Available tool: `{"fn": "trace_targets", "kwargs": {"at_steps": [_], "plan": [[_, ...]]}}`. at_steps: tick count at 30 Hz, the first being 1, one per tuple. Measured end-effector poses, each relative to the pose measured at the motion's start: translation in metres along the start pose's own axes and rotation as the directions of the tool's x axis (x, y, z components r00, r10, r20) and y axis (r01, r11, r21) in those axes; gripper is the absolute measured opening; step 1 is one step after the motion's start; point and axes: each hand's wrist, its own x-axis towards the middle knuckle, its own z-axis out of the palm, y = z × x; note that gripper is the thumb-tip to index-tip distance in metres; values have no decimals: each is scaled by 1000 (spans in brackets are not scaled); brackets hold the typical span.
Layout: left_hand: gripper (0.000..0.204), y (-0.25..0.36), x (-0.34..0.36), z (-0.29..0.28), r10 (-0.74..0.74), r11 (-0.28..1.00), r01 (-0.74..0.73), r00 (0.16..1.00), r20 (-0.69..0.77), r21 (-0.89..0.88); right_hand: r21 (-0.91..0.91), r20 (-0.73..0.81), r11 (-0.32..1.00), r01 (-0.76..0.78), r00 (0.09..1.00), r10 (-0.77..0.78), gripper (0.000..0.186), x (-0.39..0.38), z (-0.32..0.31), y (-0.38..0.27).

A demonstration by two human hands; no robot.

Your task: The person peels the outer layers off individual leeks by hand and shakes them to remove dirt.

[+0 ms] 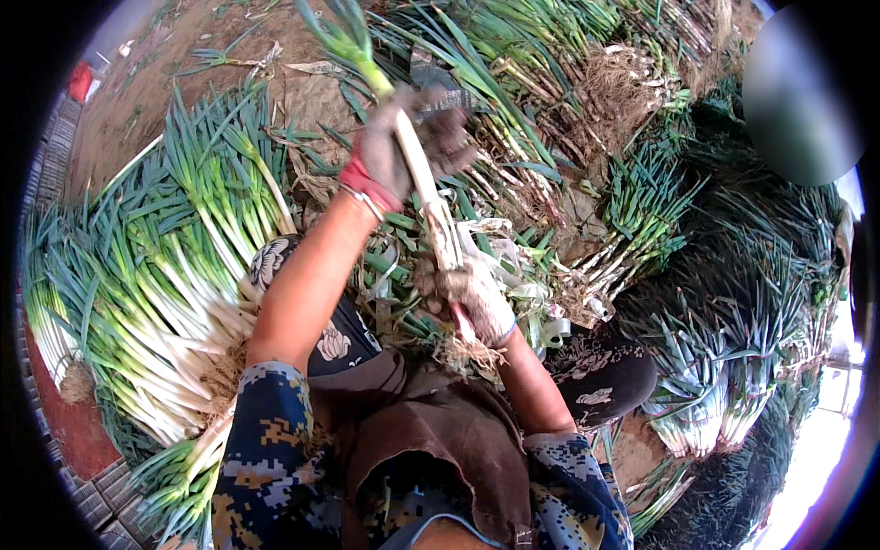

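Observation:
A long leek (420,170) is held aslant in front of me, green top away and roots (469,351) toward my lap. My right hand (472,298), in a soiled pale glove, is closed around its lower part just above the roots. Peeled outer layers hang loose along the stalk there. My left hand (380,151), in a dirty glove with a red cuff, is at the upper white part, with the stalk crossing in front of the palm. Its fingers are smeared by motion, so I cannot tell whether they grip.
Cleaned leeks (174,312) lie piled on my left. Untrimmed leeks with dry roots (614,92) spread across the far side. Dark bundled leeks (724,357) stand at right. Peeled scraps (385,275) cover the ground between my knees. A brown apron (431,422) covers my lap.

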Motion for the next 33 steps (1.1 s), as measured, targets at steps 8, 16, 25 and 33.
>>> {"fn": "trace_targets", "kwargs": {"at_steps": [8,16,25,33], "plan": [[28,2,20,-42,65,997,-54,973,-219,58,-368,32,928,55,998,-47,31,-43,-30,50],[16,62,26,-64,306,936,-194,863,-402,294,-493,-241,811,-315,945,221,31,-170,-36,74],[16,232,-25,-89,284,842,-109,922,-263,528,-762,-347,518,-388,921,178,45,-158,-70,70],[32,244,-238,-347,426,863,158,283,-859,480,-942,-329,153,-300,916,-228,38,-17,-122,3]]}}
